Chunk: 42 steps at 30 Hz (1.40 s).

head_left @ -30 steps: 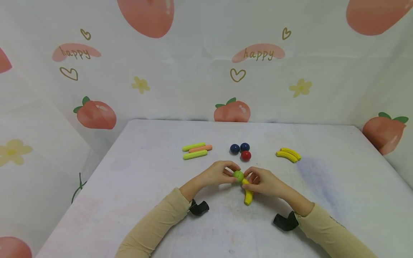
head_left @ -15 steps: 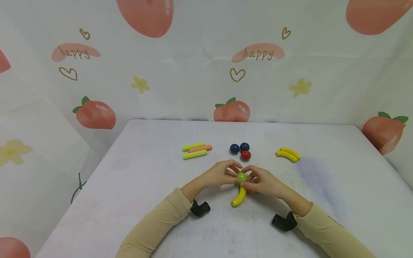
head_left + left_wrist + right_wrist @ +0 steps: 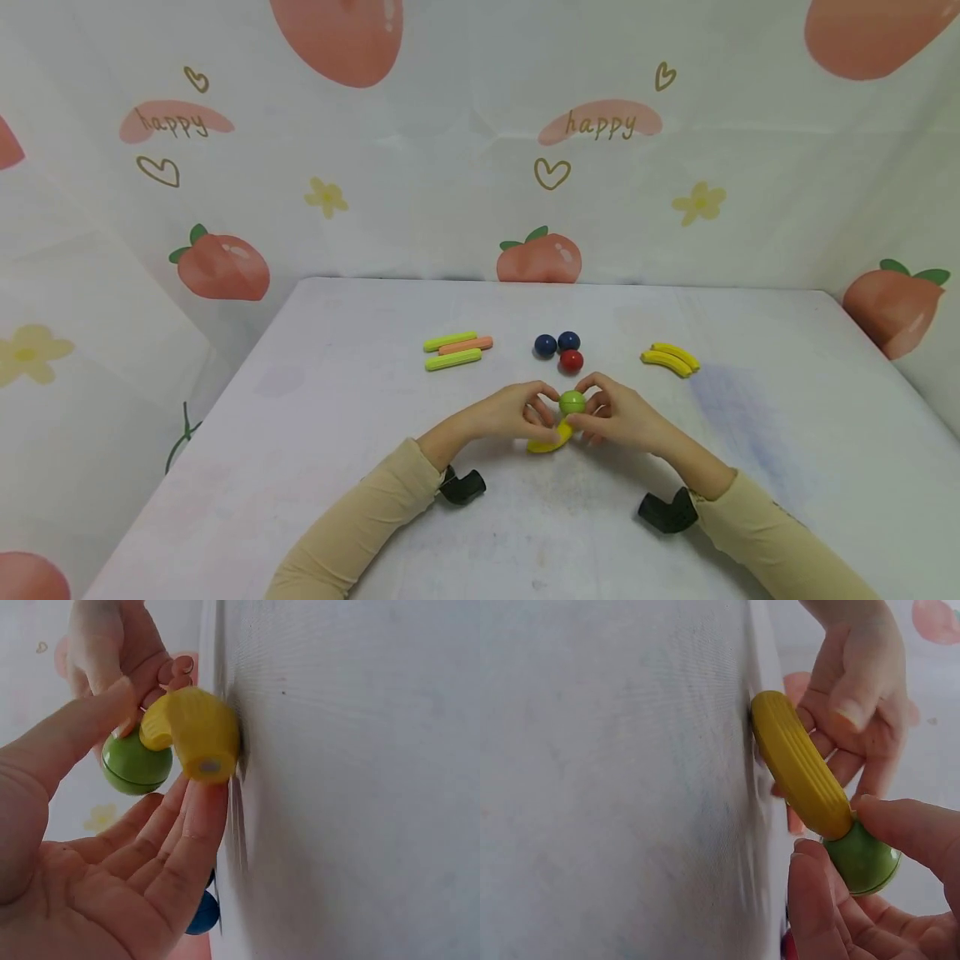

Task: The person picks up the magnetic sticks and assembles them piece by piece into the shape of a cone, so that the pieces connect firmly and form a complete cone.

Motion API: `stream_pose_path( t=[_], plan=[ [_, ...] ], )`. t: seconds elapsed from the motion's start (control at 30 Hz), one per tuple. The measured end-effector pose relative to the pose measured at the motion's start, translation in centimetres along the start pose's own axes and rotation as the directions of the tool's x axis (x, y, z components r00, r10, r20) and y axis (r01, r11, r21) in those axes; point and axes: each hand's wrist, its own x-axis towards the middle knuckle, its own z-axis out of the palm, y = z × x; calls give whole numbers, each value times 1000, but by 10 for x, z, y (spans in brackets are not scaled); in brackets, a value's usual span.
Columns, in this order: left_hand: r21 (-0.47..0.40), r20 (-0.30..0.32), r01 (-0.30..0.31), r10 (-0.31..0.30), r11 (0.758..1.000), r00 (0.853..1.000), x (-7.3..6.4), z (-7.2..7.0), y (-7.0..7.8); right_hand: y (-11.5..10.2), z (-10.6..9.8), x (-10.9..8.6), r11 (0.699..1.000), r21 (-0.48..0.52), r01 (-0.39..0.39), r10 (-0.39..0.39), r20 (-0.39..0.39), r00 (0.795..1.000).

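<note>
A glossy green ball (image 3: 572, 402) sits against one end of a curved, ridged yellow toy stick (image 3: 799, 765). My right hand (image 3: 626, 417) holds the ball between thumb and fingers, the thumb lying near where ball and stick meet. On the other side, my left hand (image 3: 517, 412) has its thumb and fingers spread around the stick. In the left wrist view, its fingers are straight and their tips reach just under the yellow stick (image 3: 202, 727). A grey disc shows in the stick's free end there. That end slants down toward the white table (image 3: 420, 542).
Behind the hands lie two dark blue balls (image 3: 546, 346) and a red ball (image 3: 572, 361). Two straight yellow-green sticks (image 3: 453, 360) and an orange one (image 3: 468, 345) are at back left. Two curved yellow sticks (image 3: 670, 360) lie at back right. Black wrist mounts (image 3: 667, 511) hang below the sleeves.
The green ball has moved right and slightly away from me. The yellow stick's free end has swung left, and my left fingers have come off the ball to the stick.
</note>
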Motion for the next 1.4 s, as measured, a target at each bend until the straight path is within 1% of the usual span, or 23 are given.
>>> stream_pose_path(
  t=[0.1,0.2,0.33,0.43,0.57,0.67,0.77,0.87,0.97,1.07,1.13,1.2,1.23,1.3,1.4],
  plan=[
    [43,31,-16,15,999,999,-2,0,1,0,-1,0,1000,0,-6,6,-2,1000],
    [78,47,-44,41,996,998,-4,-1,1,-1,-1,-1,1000,-5,-13,13,-2,1000],
    [99,55,-63,57,993,997,-6,-3,-1,-1,-2,-2,998,-60,-33,33,5,999],
    [122,48,-57,51,991,998,-7,-5,-2,1,-3,-2,990,-136,-43,45,11,999],
    [139,22,-55,53,989,998,-10,-10,-4,3,-4,-3,974,-226,-10,18,32,999],
    [144,-5,-59,60,988,998,-11,-13,-7,4,-5,-4,966,-259,24,-7,66,998],
    [150,-28,-63,68,987,997,-12,-16,-10,4,-6,-5,965,-260,40,-12,107,994],
    [150,-44,-64,71,987,996,-13,-19,-11,4,-9,-6,969,-239,64,-25,162,987],
    [148,-46,-67,75,987,996,-13,-21,-12,6,-13,-7,975,-212,69,-24,210,977],
    [147,-40,-69,76,987,996,-14,-22,-12,9,-20,-8,979,-190,68,-25,223,975],
    [147,-38,-69,75,987,996,-14,-22,-13,11,-27,-8,980,-186,66,-29,196,980],
    [147,-37,-67,73,987,997,-13,-22,-14,14,-35,-8,980,-190,56,-29,142,989],
    [146,-37,-64,70,987,997,-13,-22,-15,16,-39,-7,978,-199,59,-39,105,994],
    [142,-34,-57,62,988,997,-13,-23,-15,19,-47,-7,976,-214,42,-38,24,999],
    [137,-28,-55,60,989,998,-13,-23,-15,24,-59,-7,977,-214,0,-24,-106,994]
  ],
)
